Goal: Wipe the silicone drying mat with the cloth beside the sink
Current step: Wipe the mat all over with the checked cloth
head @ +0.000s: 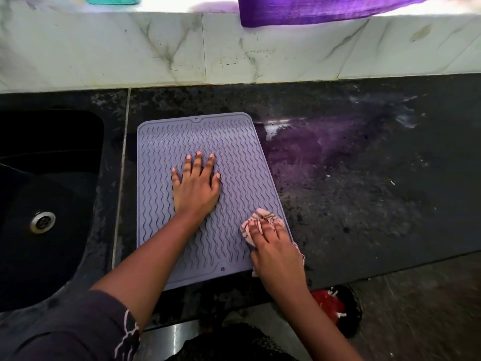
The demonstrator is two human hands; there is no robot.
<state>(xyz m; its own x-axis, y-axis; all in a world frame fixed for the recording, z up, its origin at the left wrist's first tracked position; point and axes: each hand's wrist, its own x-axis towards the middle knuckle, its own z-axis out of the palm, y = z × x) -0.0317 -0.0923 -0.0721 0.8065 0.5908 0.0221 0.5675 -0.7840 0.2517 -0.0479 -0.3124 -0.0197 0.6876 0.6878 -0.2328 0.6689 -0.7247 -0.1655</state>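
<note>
Sleeve (78,327) low in my view, I press the right hand (273,252) flat on the bunched checked cloth (261,220) at the mat's near right edge. My left hand (196,187), fingers spread, pins the mat (234,157), a lilac silicone sheet ribbed with wavy ridges, lying on the dark speckled counter (364,191) just right of the black sink (46,191). Wiping looks under way; I judge most of the ridged surface still needs passes. Marble-look tile (104,48) lines the wall behind.

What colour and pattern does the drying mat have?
The drying mat is grey-lilac with raised wavy ridges; the head view shows it.
</note>
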